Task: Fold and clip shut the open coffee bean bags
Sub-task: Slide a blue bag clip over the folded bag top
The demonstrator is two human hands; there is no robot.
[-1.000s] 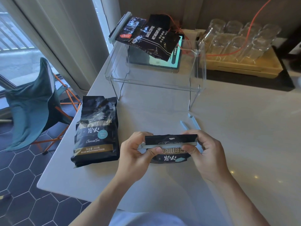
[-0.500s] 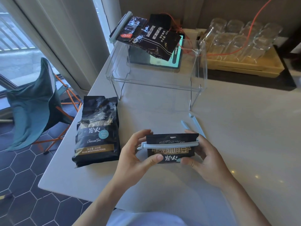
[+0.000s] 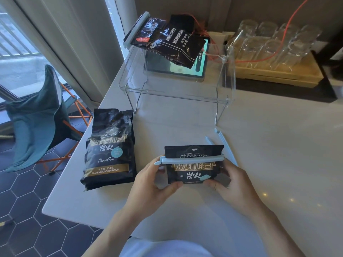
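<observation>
On the pale stone surface [image 3: 278, 145] we hold the folded black foil coffee bag [image 3: 193, 168] centrally, both hands' fingers [image 3: 171, 185] pinching its ends; its pale blue plastic clip [image 3: 193, 160] runs nine-to-three, the unclipped bag [image 3: 109, 151] lies at nine o'clock, nearer our left hand [image 3: 150, 184].

Both bare forearms reach in from six o'clock toward centre | left hand [image 3: 156, 179] cupped at nine o'clock, thumb underneath, fingers curled behind | right hand [image 3: 234, 179] mirrors it at three o'clock, gripping.
</observation>
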